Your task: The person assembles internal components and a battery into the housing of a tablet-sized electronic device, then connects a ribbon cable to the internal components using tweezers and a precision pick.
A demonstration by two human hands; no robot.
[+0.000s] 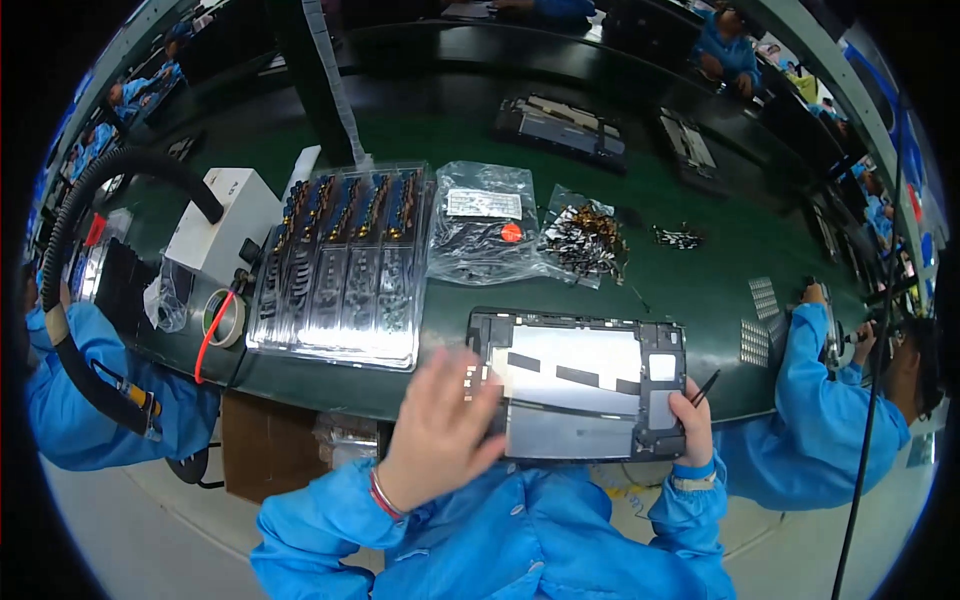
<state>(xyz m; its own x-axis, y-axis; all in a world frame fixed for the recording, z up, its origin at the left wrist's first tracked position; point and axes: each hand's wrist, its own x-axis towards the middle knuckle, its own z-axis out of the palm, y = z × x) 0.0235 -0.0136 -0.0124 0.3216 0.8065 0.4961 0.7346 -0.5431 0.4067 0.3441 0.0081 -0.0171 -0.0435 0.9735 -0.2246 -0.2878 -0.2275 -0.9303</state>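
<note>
spreads left hand (440,430) over opened device (575,360), pinches its edge with right hand (692,425); faces dark green desk (695,280), blue-clad person (735,55) far right.

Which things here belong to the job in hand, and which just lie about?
Likely the job's:
opened flat device, in the right hand
dark pointed tool, same hand
parts tray, perhaps

Seemingly lying about:
tape roll
cardboard box
</note>
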